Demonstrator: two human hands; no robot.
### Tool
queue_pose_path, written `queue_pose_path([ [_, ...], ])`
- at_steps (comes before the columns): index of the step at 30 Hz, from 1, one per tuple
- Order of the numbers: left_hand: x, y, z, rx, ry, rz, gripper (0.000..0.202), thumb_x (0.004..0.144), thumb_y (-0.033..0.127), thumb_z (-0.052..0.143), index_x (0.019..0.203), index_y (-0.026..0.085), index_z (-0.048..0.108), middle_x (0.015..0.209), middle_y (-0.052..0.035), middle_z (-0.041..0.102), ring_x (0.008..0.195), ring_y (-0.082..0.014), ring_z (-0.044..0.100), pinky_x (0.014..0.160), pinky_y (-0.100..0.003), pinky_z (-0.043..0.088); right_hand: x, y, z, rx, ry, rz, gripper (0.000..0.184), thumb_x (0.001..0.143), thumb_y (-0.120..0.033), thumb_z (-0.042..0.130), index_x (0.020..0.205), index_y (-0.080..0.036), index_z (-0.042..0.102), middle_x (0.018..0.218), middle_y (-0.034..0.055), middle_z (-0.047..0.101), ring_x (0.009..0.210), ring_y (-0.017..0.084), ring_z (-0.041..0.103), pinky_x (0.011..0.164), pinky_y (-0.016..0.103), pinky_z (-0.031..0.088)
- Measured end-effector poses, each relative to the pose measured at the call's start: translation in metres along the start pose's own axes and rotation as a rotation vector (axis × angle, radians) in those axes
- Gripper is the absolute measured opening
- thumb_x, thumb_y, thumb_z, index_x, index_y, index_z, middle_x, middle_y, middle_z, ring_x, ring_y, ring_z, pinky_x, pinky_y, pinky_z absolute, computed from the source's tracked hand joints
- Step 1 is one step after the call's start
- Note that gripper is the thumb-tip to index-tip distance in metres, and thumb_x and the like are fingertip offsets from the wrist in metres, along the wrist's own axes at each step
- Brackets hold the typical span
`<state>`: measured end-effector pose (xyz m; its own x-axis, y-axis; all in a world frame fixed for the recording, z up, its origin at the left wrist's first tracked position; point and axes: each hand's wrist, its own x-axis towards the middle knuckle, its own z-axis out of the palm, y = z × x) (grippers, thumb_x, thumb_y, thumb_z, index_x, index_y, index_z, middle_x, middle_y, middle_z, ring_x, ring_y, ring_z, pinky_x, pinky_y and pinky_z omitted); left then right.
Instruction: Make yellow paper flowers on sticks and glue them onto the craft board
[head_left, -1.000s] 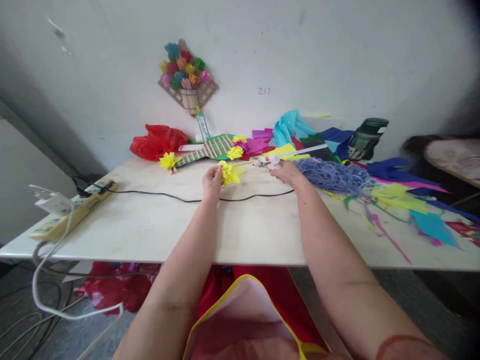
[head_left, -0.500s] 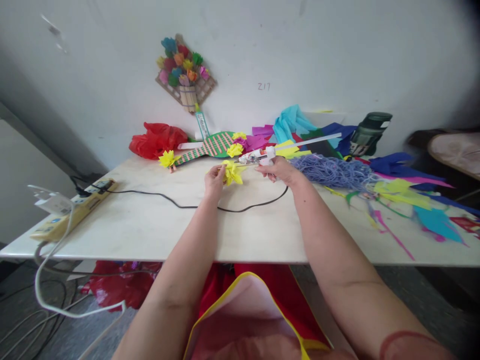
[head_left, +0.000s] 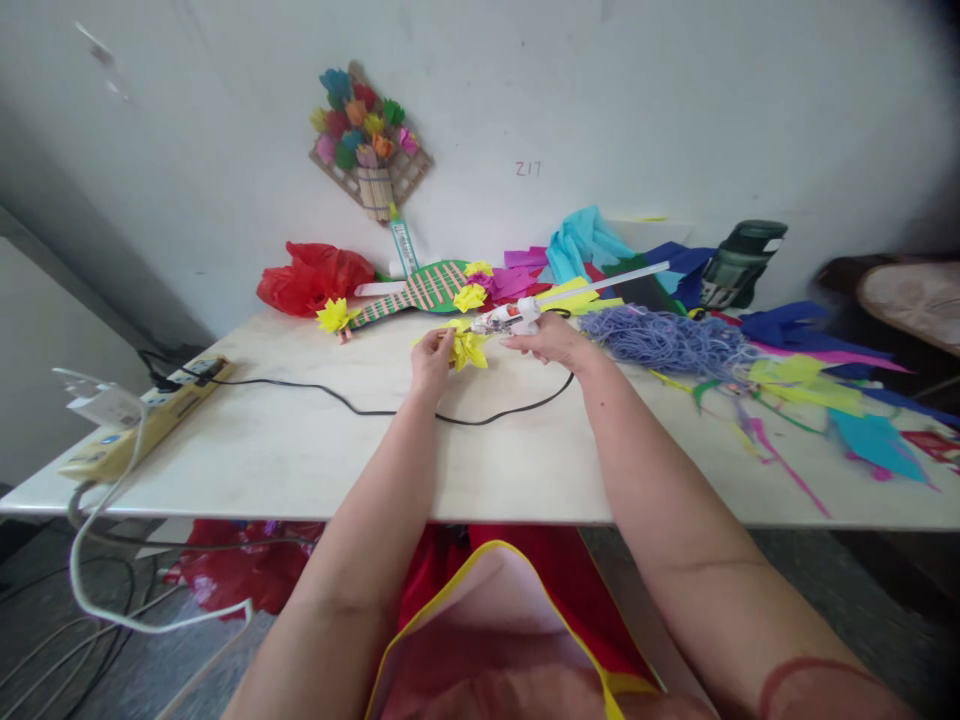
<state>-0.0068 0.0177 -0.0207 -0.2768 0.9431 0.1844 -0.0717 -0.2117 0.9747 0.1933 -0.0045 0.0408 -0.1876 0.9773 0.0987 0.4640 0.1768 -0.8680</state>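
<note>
My left hand (head_left: 433,362) is closed on a yellow paper flower (head_left: 469,348) above the middle of the table. In my right hand (head_left: 551,342) is a white glue gun (head_left: 517,316), its nozzle pointing left at the flower's petals. A long pale glue stick (head_left: 604,284) juts from its back end. Whether the nozzle touches the petals I cannot tell. Just behind lies a green guitar-shaped piece (head_left: 435,287) with pink strips and yellow and magenta paper flowers on it.
The gun's black cord (head_left: 352,410) crosses the table (head_left: 300,470) to a yellow power strip (head_left: 142,430) at left. Purple yarn (head_left: 660,340), coloured paper scraps (head_left: 806,385) and a dark green bottle (head_left: 742,265) lie right. Red crepe paper (head_left: 315,280) sits back left.
The glue gun has moved slightly left and its nozzle is now over the yellow flower. The glue stick tilts more steeply. My left hand stays nearly in place.
</note>
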Motion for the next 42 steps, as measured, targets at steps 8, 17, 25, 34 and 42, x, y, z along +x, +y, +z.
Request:
queue_pose_path([
  [8, 0.0008, -0.0023, -0.0005, 0.011, -0.011, 0.010, 0.036, 0.070, 0.047, 0.069, 0.089, 0.017, 0.067, 0.072, -0.0008, 0.063, 0.060, -0.0104, 0.058, 0.052, -0.020, 0.048, 0.0017, 0.0006, 0.0036, -0.079, 0.011, -0.025, 0.022, 0.070, -0.032, 0.073, 0.076, -0.013, 0.063, 0.056, -0.0008, 0.057, 0.045, 0.007, 0.043, 0.043, 0.021, 0.035],
  [17, -0.0004, -0.0004, 0.0004, 0.002, -0.015, -0.003, 0.034, 0.070, 0.046, 0.069, 0.088, 0.017, 0.068, 0.072, -0.0004, 0.063, 0.060, -0.0101, 0.058, 0.052, -0.020, 0.048, 0.0011, -0.0003, 0.0050, -0.173, 0.053, -0.071, 0.027, 0.067, -0.035, 0.074, 0.082, -0.013, 0.068, 0.064, 0.0036, 0.066, 0.060, 0.014, 0.058, 0.057, 0.023, 0.044],
  [25, -0.0003, -0.0001, 0.0015, -0.012, -0.005, -0.017, 0.033, 0.071, 0.045, 0.070, 0.089, 0.017, 0.068, 0.075, -0.0012, 0.064, 0.063, -0.0117, 0.061, 0.052, -0.021, 0.050, 0.0043, 0.0019, 0.0059, -0.261, 0.075, -0.103, 0.029, 0.068, -0.036, 0.074, 0.084, -0.013, 0.069, 0.065, 0.0051, 0.066, 0.065, 0.017, 0.062, 0.058, 0.024, 0.045],
  [34, -0.0009, -0.0005, 0.0009, -0.046, -0.024, -0.017, 0.034, 0.072, 0.044, 0.068, 0.091, 0.016, 0.067, 0.077, -0.0023, 0.066, 0.063, -0.0120, 0.062, 0.053, -0.022, 0.051, 0.0063, 0.0035, 0.0055, -0.286, 0.076, -0.117, 0.029, 0.068, -0.038, 0.075, 0.084, -0.015, 0.068, 0.066, 0.0070, 0.067, 0.069, 0.020, 0.064, 0.058, 0.025, 0.046],
  [42, -0.0020, 0.0006, 0.0001, -0.056, -0.027, -0.018, 0.033, 0.072, 0.044, 0.069, 0.090, 0.017, 0.067, 0.077, -0.0023, 0.065, 0.064, -0.0125, 0.063, 0.054, -0.022, 0.051, 0.0077, 0.0048, 0.0056, -0.277, 0.085, -0.118, 0.029, 0.067, -0.038, 0.076, 0.084, -0.016, 0.068, 0.066, 0.0070, 0.067, 0.068, 0.020, 0.064, 0.057, 0.024, 0.045],
])
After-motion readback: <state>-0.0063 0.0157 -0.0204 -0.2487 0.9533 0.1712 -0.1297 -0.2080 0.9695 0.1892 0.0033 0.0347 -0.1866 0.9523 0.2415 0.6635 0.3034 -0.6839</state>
